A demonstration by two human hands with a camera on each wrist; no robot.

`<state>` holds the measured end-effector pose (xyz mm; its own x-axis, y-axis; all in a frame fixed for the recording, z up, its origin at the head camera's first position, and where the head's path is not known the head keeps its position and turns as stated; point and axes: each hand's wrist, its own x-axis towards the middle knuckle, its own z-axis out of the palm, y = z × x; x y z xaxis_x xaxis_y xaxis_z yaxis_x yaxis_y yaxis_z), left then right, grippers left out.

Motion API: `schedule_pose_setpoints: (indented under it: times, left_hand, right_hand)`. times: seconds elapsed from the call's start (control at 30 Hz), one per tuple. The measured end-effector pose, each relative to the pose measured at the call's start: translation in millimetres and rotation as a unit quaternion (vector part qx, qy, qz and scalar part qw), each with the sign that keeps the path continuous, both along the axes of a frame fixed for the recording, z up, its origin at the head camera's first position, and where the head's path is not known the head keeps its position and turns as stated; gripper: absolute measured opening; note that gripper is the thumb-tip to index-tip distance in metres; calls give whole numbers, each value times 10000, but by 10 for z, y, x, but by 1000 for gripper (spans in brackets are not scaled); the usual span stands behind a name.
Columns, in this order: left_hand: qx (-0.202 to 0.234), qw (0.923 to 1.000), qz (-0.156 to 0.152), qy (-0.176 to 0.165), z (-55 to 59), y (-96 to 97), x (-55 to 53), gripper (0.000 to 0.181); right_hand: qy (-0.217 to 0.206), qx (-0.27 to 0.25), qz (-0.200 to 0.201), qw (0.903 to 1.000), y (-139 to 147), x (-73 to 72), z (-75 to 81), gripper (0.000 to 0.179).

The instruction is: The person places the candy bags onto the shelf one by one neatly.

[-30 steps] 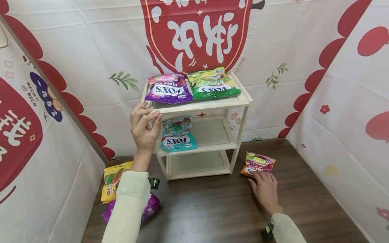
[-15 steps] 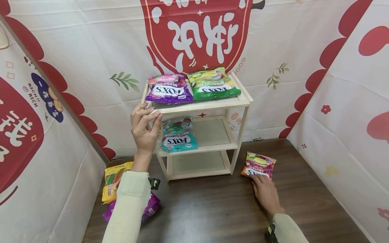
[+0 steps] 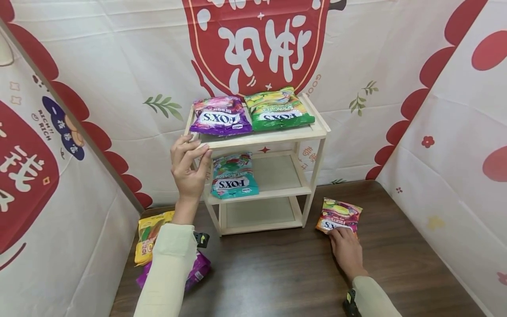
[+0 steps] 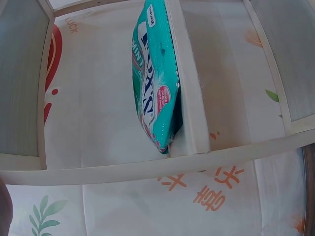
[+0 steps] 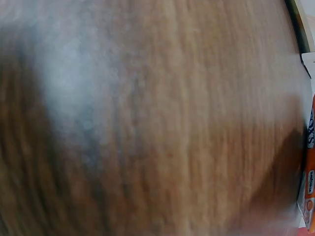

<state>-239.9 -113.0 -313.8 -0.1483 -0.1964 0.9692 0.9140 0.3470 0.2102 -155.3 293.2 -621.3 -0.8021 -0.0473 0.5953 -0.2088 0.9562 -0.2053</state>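
Observation:
My left hand (image 3: 189, 171) grips the upper left front corner of a pale wooden three-tier shelf (image 3: 261, 141), thumb and fingers around the frame. At the right, my right hand (image 3: 346, 251) pinches the near edge of a red and orange "Fruits" candy bag (image 3: 340, 212), which lies on the table; the thumb is mostly hidden. The right wrist view catches only the orange end of this candy bag (image 5: 310, 167). A purple candy bag (image 3: 222, 116) and a green one (image 3: 277, 110) lie on the top tier. A teal mint candy bag (image 3: 234, 176) leans on the middle tier's left.
Partly behind my left sleeve, a yellow bag (image 3: 146, 237) and a purple bag (image 3: 198, 268) lie on the dark wooden table (image 3: 269, 273). Printed white cloth walls (image 3: 130, 66) enclose the back and both sides.
My right hand has drawn back slightly from the middle of the Fruits candy bag to its near edge, showing more of the label. My left hand stays on the shelf corner.

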Motion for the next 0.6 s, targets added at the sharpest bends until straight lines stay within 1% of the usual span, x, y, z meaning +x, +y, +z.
schedule_pose_setpoints:
  times: [0.17, 0.27, 0.43, 0.6]
  left_hand:
    - [17, 10000, -9, -33, -57, -23, -61, 14]
    - [4, 10000, -1, -55, -72, -32, -75, 13]
    - [13, 10000, -4, 21, -27, -19, -34, 11]
    - [-4, 10000, -25, 30, 9, -5, 2, 10]
  right_hand:
    - [93, -22, 56, 9999, -8, 16, -19, 9]
    - [81, -60, 91, 9999, -27, 50, -23, 9]
    - [-44, -128, 62, 9999, -63, 110, -21, 11]
    - [-11, -223, 57, 9997, -108, 181, -34, 12]
